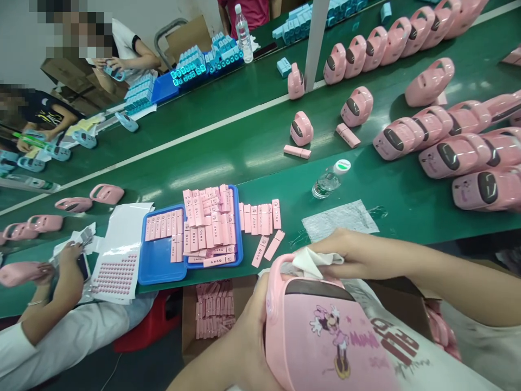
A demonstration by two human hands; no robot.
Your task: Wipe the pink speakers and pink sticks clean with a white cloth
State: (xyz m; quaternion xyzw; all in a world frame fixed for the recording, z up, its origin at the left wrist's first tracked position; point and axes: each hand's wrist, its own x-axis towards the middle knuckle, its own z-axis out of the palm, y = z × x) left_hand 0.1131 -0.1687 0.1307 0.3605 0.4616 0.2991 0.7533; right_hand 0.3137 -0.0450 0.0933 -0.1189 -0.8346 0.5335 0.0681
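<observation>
My left hand is closed around the side of a pink appliance with a looped carrying handle, a dark curved panel and a cartoon mouse print. The appliance is tilted close to my body, its lower end cut off by the frame. In my right hand a white cloth is bunched up, pressed against the top of the appliance beside the handle. Just beyond, two small pink oblong pieces lie on the green table. My fingers are partly hidden behind the cloth and appliance.
Blue trays hold stacked pink pieces. A water bottle stands behind a bubble-wrap sheet. Rows of pink appliances fill the right. A co-worker's arm is at left by a sticker sheet; an open carton sits below the table.
</observation>
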